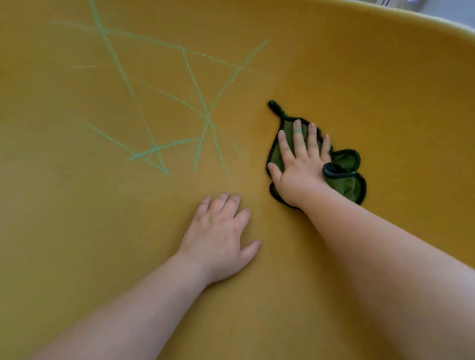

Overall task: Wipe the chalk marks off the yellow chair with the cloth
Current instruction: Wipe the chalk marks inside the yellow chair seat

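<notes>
The yellow chair (pixel 334 77) fills nearly the whole view. Pale green chalk marks (pixel 205 118) criss-cross its surface left of centre, from the top edge down to mid-height. A green cloth with a dark hem (pixel 347 180) lies crumpled on the chair to the right of the marks. My right hand (pixel 300 164) presses flat on the cloth with straight, spread fingers; one fingertip carries green chalk dust. My left hand (pixel 221 236) rests on the bare yellow surface below the marks, its fingers bent at the knuckles and holding nothing.
The chair's curved rim (pixel 411 19) runs across the top right. Beyond it a strip of pale floor or wall with a white object (pixel 388 3) shows in the corner.
</notes>
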